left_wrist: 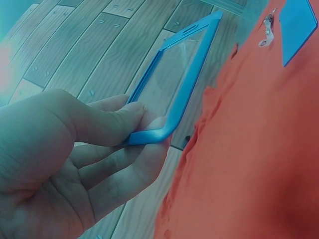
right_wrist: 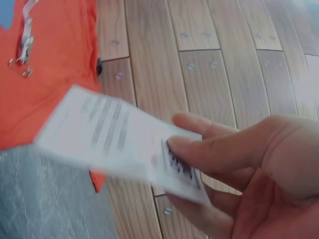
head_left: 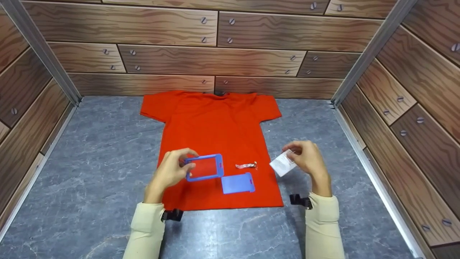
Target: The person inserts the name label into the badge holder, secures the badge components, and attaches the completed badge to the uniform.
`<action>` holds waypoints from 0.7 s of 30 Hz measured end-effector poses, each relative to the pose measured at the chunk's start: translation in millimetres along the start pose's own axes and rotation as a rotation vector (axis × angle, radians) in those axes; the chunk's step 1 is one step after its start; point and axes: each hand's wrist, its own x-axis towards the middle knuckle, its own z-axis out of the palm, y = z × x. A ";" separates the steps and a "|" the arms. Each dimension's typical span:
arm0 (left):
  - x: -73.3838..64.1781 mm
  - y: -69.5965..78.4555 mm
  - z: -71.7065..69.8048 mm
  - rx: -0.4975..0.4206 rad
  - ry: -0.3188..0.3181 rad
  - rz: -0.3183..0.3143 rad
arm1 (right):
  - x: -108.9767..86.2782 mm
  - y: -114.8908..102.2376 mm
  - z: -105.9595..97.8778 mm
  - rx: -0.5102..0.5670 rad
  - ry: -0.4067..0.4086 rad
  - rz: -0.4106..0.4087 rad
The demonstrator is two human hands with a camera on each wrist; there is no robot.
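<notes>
Well, both grips look serviceable, and care at the edges should matter most. The left hand pinches the blue frame by its near end, thumb in front and fingers behind, with the slotted end pointing away from that pinch, towards the right hand. The right hand pinches the white card at one end, thumb over the dark print, leaving most of the card free on the side facing the frame. Holding thus seems sound: the free card end is reachable, though the left thumb overlaps the clear window and would be better on the rim. A light squeeze should spare the card a bend. Between the two grips, on the red shirt, lie the clip strap and, nearer the person, the blue panel; sleeves and wrists would best pass above both.
</notes>
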 end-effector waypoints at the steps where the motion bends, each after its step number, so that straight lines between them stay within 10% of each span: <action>1: -0.1 0.3 0.2 0.003 0.000 -0.002 | -0.4 -1.1 -0.5 0.010 -0.007 -0.004; 21: 3.1 2.6 9.9 0.013 -0.030 0.011 | -0.9 -29.4 18.4 0.269 -0.042 -0.043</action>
